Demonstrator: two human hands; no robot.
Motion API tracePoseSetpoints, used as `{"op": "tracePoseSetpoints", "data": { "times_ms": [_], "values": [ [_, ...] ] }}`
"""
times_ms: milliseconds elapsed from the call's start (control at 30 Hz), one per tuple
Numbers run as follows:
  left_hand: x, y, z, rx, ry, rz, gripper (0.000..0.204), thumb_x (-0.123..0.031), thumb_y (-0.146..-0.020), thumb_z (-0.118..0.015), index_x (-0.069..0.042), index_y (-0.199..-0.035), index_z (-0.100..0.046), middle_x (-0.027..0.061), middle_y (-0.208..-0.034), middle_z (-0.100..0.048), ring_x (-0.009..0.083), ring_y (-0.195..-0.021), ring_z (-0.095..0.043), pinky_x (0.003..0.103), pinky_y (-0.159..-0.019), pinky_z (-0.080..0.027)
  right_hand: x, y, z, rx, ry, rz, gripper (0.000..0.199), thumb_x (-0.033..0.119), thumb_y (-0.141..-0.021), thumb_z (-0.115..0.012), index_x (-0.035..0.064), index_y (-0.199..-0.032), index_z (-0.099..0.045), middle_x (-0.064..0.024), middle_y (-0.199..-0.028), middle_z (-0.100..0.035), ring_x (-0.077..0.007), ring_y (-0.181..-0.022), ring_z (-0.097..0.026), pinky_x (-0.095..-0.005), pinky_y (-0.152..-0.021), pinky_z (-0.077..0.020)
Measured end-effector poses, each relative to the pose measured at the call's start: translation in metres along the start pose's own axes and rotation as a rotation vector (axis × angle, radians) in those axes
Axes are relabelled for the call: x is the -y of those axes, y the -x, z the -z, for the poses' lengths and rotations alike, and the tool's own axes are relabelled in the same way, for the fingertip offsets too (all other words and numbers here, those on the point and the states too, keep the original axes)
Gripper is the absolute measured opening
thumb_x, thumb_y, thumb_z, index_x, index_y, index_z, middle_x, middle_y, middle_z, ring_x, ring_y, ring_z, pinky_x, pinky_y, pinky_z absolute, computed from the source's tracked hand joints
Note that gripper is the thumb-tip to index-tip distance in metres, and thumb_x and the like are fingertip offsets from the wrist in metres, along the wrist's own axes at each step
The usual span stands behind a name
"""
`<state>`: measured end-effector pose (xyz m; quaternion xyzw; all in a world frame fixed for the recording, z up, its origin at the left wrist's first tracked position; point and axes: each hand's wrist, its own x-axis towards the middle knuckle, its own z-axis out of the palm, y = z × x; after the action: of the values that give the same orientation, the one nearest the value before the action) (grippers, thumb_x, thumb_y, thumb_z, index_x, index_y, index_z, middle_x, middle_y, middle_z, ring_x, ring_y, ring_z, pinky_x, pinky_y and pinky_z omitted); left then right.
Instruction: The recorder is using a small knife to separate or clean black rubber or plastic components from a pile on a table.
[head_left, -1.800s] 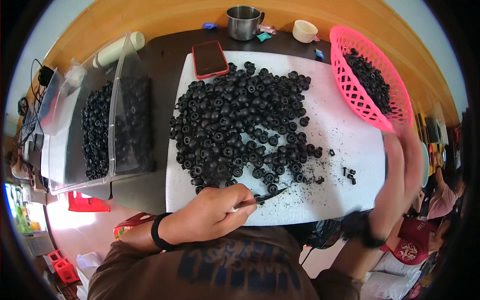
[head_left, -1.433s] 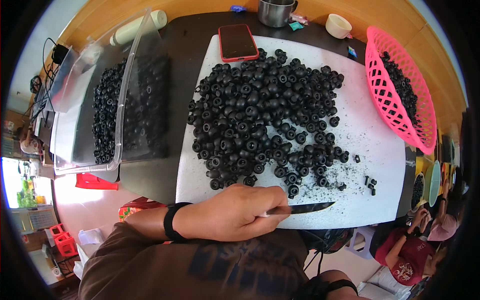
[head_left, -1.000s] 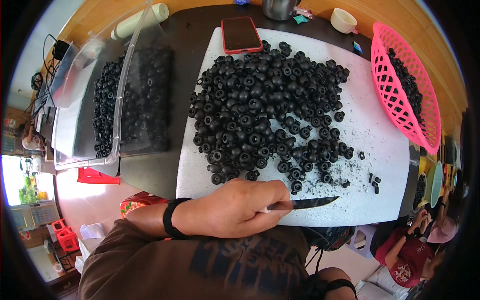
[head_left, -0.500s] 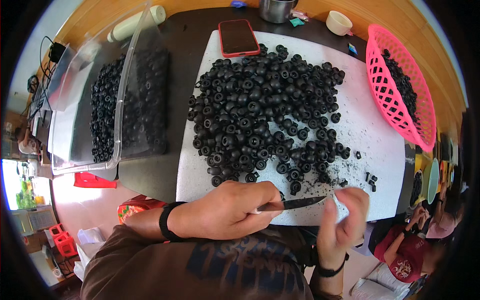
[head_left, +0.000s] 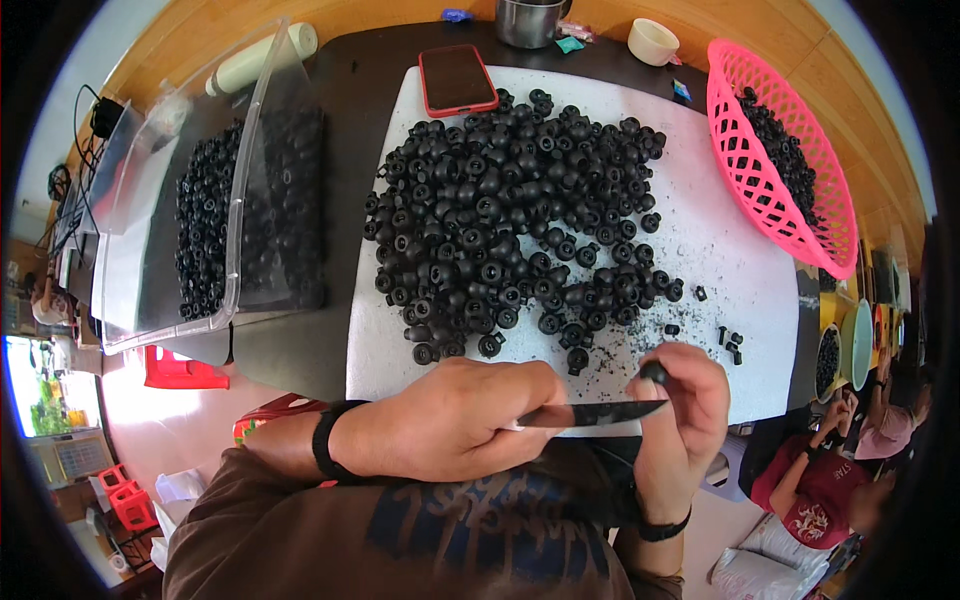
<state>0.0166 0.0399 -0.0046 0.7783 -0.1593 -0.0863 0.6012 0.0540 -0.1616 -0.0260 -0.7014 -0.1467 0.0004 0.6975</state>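
Note:
My left hand (head_left: 455, 420) is closed round the handle of a small knife (head_left: 595, 413), its dark blade pointing right. The tip reaches the thumb of my right hand (head_left: 690, 405). Between that thumb and the bent fingers, a small round black plastic part (head_left: 653, 373) is pinched, partly covered by them. Just beyond my hands lies a big pile of similar black parts (head_left: 500, 210), round with hollow openings, on a white foam board (head_left: 740, 300). Black crumbs and a few small offcuts (head_left: 735, 345) lie on the board's right side.
At the left stands a clear plastic bin (head_left: 235, 250) holding black parts. A pink lattice basket (head_left: 735, 165) with small black pieces sits at the right. A red-edged phone (head_left: 457, 80), metal pot (head_left: 528, 22) and cream cup (head_left: 652, 42) are at the far side. Another person (head_left: 815, 490) works at right.
My right hand's fingers were blurred, with no black part showing; now they pinch one beside the blade. The left hand keeps hold of the knife. The whole view has shifted slightly.

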Motion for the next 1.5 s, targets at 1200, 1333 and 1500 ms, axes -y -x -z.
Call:
{"op": "tracePoseSetpoints", "data": {
  "times_ms": [1200,1333,1500],
  "values": [
    [-0.011,-0.020,-0.028,0.008,-0.334,-0.204,0.016,-0.013,-0.076,-0.065,-0.006,-0.075,-0.050,0.0064,-0.060,-0.051,0.0237,-0.050,-0.054,0.033,-0.041,-0.040,0.018,0.031,0.007,0.043,-0.459,-0.246,0.031,0.006,-0.072,-0.071,0.0006,-0.091,-0.047,-0.0135,-0.085,-0.055,-0.0151,-0.071,-0.054,-0.0238,-0.064,-0.0452],
    [-0.010,-0.020,-0.028,0.002,-0.336,-0.204,0.017,-0.013,-0.076,-0.065,-0.006,-0.075,-0.050,0.0067,-0.060,-0.052,0.0240,-0.050,-0.055,0.033,-0.041,-0.040,0.018,0.033,0.009,0.067,-0.505,-0.266,0.031,0.001,-0.072,-0.071,0.0006,-0.093,-0.048,-0.0140,-0.089,-0.056,-0.0153,-0.079,-0.055,-0.0253,-0.071,-0.0470],
    [-0.004,-0.017,-0.035,-0.026,-0.344,-0.104,0.017,-0.014,-0.076,-0.064,-0.005,-0.076,-0.049,0.0082,-0.062,-0.053,0.0262,-0.054,-0.056,0.035,-0.044,-0.042,0.018,0.042,0.008,0.150,-0.488,-0.108,0.028,0.002,-0.071,-0.071,0.0004,-0.091,-0.052,-0.0157,-0.083,-0.060,-0.0202,-0.072,-0.059,-0.0289,-0.065,-0.0477]
  ]
}}
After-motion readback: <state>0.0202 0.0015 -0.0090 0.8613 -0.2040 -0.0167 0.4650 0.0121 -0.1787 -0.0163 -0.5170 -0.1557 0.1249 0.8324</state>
